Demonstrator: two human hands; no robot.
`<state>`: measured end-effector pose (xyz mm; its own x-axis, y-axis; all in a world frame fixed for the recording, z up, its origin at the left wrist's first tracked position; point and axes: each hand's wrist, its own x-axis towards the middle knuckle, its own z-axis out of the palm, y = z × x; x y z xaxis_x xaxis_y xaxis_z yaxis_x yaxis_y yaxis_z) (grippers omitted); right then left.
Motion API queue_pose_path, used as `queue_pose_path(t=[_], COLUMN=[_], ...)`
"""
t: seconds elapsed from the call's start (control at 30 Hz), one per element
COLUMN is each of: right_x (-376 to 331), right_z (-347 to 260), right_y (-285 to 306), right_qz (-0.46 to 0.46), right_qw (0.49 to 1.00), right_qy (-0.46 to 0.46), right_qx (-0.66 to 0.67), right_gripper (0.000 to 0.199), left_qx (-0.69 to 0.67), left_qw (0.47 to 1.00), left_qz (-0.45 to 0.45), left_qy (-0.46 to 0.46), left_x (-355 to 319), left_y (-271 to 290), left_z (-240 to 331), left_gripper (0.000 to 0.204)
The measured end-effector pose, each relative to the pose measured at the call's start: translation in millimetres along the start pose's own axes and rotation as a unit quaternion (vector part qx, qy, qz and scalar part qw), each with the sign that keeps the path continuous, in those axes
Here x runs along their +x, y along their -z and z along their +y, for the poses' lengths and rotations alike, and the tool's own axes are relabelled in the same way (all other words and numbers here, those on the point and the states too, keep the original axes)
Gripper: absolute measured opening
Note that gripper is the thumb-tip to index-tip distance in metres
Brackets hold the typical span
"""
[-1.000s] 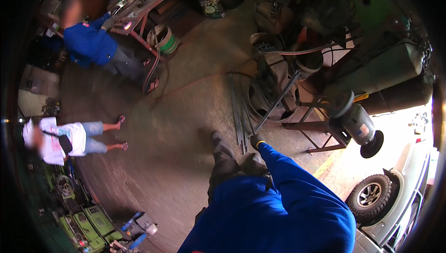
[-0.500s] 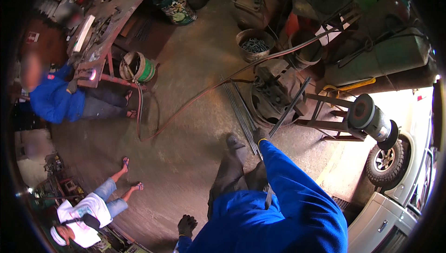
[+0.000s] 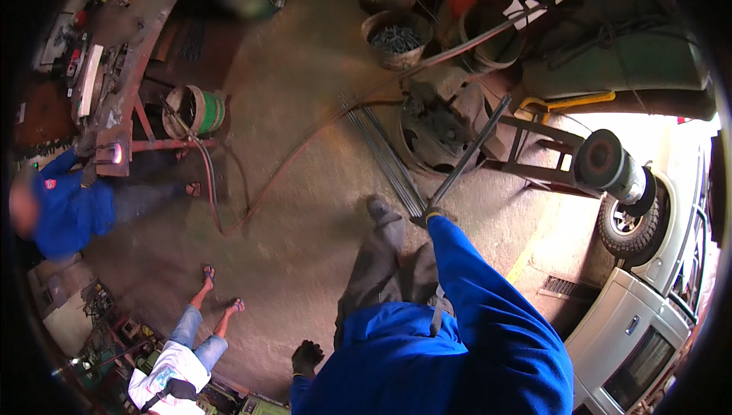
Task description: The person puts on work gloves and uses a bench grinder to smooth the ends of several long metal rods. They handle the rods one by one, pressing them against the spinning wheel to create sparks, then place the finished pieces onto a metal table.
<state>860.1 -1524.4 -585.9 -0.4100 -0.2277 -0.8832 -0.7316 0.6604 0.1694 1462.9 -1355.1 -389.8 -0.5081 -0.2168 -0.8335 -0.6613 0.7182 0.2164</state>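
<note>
- Concrete floor, workshop; white car near right, its wheel beside a metal stand.
- Long work surface far left, cluttered with tools. A person in a blue top stands at its near end; another person in a white top sits near left.
- Round grinder-like motor on the stand, right of centre.
- Containers: basket far centre, holding what look like small metal pieces; green-banded drum on its side under the surface, contents can't tell; bucket right of the basket, contents hidden.
- Bundle of thin bars flat on the floor, running far-left to near-right, ending by the boot.
- Steel rod: long axis runs from the right hand up and away to the far right, toward the stand.
- Right hand, gloved, arm stretched out: grip closed around the rod's near end. This is the hand on the rod.
- Left hand, dark glove, low near centre, well apart from the rod; fingers curled, holding nothing I can see.
</note>
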Motion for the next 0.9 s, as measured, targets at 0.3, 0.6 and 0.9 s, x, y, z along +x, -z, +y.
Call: queue_pose_path(t=[0.3, 0.6, 0.9], right_x=[49, 40, 58], right_z=[74, 57, -71], right_y=[-14, 105, 114], right_qz=[-0.075, 0.177, 0.03], right_qw=[0.929, 0.906, 0.917], right_qy=[0.326, 0.379, 0.398], right_qx=[0.158, -0.07, 0.023], right_gripper=[0.021, 0.03, 0.031], left_qx=[-0.934, -0.883, -0.799], left_qw=[0.239, 0.323, 0.474], left_qz=[0.183, 0.268, 0.287], left_qy=[0.193, 0.209, 0.232], left_x=[99, 140, 157], left_y=[72, 234, 208], left_z=[-31, -114, -140], left_gripper=[0.025, 0.03, 0.029])
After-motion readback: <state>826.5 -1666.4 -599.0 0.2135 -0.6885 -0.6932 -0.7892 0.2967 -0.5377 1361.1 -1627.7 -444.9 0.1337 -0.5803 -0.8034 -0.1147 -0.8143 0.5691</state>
